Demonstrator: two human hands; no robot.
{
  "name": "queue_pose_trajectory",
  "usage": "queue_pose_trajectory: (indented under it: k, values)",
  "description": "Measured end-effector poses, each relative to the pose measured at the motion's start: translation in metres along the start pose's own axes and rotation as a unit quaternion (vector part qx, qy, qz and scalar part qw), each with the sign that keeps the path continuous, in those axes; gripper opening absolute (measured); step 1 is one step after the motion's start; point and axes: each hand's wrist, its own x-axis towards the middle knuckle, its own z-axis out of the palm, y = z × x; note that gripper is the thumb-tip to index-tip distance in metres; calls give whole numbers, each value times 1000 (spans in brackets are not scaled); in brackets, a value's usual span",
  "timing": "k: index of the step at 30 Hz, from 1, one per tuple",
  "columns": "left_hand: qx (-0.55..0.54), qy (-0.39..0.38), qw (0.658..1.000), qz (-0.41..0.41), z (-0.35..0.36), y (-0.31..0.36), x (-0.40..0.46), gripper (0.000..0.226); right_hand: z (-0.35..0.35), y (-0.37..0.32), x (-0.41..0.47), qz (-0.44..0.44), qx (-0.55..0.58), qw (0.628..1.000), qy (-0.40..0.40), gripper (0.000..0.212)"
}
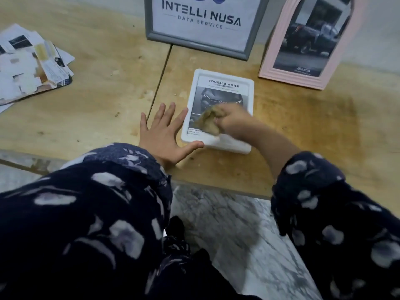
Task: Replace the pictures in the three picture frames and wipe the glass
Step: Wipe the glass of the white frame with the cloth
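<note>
Near the table's edge, a small white plastic picture frame (218, 111) lies flat. Flat, spread left hand (161, 132) steadies its left side. Right hand (232, 121) bunches a soft tan cloth (208, 122) on the glass (breakable, slippery, so hold the rims).

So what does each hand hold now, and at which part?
The right hand grips a bunched tan cloth on the white rectangular frame's glass. The left hand holds nothing; flat, it steadies the frame's left edge.
</note>
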Motion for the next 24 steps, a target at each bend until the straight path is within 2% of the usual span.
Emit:
queue_pose_trajectory:
  k: [2, 4, 6, 10, 12, 17, 21, 24]
  values:
    - [4, -1, 1000, 4, 1, -1, 0, 97, -22, -3, 15, 18, 75, 995, 59, 35]
    - [9, -7, 1000, 9, 1, -1, 1, 94, -37, -9, 35, 13, 19, 992, 126, 29]
    - [13, -12, 1000, 10, 0, -2, 1, 91, -40, -11, 54, -6, -55, 986, 159, 41]
    - [3, -15, 1000, 6, -1, -2, 1, 89, -14, 3, 66, 12, -205, 977, 47, 62]
    - [4, -15, 1000, 4, -1, -1, 1, 89, -4, 10, 66, 8, -259, 965, 37, 68]
    - [-4, -12, 1000, -3, -2, 1, 1, 93, 2, 5, 41, -10, -327, 941, 84, 51]
    - [2, -9, 1000, -10, -1, 2, 0, 95, 14, -1, 4, -3, -330, 943, 39, 51]
    - [9, -13, 1000, -10, -1, 3, 1, 96, 24, 5, -16, -17, -325, 944, 55, 43]
